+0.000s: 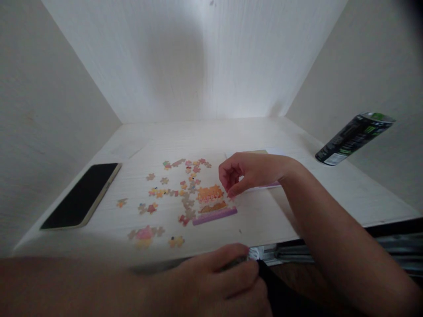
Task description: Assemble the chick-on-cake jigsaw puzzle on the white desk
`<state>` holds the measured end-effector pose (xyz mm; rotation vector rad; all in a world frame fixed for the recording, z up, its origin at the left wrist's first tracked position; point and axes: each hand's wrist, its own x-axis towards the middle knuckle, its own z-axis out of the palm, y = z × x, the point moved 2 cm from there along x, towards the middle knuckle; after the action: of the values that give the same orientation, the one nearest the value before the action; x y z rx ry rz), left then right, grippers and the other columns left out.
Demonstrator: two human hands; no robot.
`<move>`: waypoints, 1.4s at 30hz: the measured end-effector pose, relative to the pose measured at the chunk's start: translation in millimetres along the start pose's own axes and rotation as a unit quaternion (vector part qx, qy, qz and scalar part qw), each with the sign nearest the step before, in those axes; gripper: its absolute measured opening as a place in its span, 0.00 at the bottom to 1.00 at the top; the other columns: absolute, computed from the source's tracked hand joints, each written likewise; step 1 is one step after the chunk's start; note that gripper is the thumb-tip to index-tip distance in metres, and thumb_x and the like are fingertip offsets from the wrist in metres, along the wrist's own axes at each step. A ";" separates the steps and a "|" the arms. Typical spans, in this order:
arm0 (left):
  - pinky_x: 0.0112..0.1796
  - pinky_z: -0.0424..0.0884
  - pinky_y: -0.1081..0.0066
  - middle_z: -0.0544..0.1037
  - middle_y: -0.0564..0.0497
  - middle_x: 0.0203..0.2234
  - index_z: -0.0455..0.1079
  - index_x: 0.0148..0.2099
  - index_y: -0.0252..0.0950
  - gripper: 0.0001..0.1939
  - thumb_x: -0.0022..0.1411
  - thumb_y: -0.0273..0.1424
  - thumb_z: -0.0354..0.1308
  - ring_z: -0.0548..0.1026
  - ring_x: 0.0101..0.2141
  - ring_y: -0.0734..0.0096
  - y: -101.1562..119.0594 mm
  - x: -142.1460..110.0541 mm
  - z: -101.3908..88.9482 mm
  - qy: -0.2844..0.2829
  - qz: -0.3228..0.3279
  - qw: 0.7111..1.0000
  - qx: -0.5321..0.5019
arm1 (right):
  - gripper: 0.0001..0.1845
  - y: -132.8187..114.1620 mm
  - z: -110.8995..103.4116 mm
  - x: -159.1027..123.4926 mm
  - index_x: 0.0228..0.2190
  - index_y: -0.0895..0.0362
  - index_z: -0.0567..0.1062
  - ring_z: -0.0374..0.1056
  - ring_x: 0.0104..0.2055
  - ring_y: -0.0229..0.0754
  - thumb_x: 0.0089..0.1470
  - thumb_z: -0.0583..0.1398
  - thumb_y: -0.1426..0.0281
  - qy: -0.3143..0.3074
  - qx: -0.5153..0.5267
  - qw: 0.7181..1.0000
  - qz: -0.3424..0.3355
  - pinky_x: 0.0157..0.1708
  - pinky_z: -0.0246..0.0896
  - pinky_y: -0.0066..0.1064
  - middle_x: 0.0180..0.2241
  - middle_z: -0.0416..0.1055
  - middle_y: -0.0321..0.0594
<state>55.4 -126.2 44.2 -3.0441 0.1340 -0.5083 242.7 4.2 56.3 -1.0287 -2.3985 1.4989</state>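
Observation:
A partly joined jigsaw puzzle (pixel 211 200) with orange, pink and purple areas lies flat on the white surface. At its right edge, my right hand (pixel 246 174) is bent down with thumb and fingers pinched on a puzzle piece (pixel 229 196), mostly hidden by the fingertips. My left hand (pixel 228 281) is curled closed at the front edge, near the camera; what lies inside it is hidden. Loose puzzle pieces (pixel 160 193) are spread to the left of the joined part, several of them in small clusters. A pink and yellow cluster (pixel 144 234) is nearest the front.
A dark-screened phone (pixel 82 196) lies at the left. On the right a black drink can (pixel 353 138) stands near the side wall. A printed sheet (pixel 264 186) is partly covered by my right hand. White walls (pixel 218 66) enclose the back and sides.

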 end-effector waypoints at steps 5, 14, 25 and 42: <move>0.53 0.69 0.56 0.71 0.46 0.54 0.67 0.57 0.39 0.17 0.68 0.33 0.50 0.68 0.54 0.55 -0.4 0.9 20.8 -0.057 -0.134 0.982 0.120 | 0.07 6.3 0.9 1.0 0.28 0.59 0.72 0.66 0.28 0.35 0.48 0.66 0.72 0.010 -0.039 0.999 0.009 0.26 0.58 0.26 0.26 0.71 0.33; 0.54 0.66 0.44 0.62 0.40 0.60 0.59 0.63 0.41 0.22 0.69 0.34 0.43 0.62 0.59 0.46 -0.1 -7.9 27.9 -0.142 -0.145 0.977 0.061 | 0.11 10.8 5.9 7.0 0.25 0.57 0.67 0.59 0.24 0.33 0.48 0.66 0.71 -0.007 -0.067 0.997 0.029 0.21 0.50 0.25 0.21 0.65 0.29; 0.51 0.68 0.45 0.62 0.40 0.59 0.64 0.60 0.38 0.21 0.70 0.33 0.40 0.63 0.57 0.46 -1.3 -7.1 26.1 -0.124 -0.132 0.979 0.090 | 0.09 11.3 9.8 8.7 0.26 0.56 0.69 0.59 0.25 0.34 0.49 0.65 0.70 -0.003 -0.094 0.994 0.062 0.22 0.51 0.26 0.22 0.66 0.31; 0.55 0.65 0.52 0.68 0.47 0.56 0.69 0.55 0.41 0.16 0.68 0.36 0.50 0.64 0.58 0.54 -4.9 -12.2 43.3 -0.027 -0.137 0.980 0.139 | 0.16 11.6 -4.8 9.2 0.27 0.56 0.73 0.56 0.22 0.35 0.57 0.61 0.56 0.296 -0.166 0.940 0.036 0.20 0.46 0.29 0.20 0.64 0.33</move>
<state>58.4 -118.6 -0.3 -2.8068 -0.3346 -0.4173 243.3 16.6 46.9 -1.4018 -2.2049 0.6537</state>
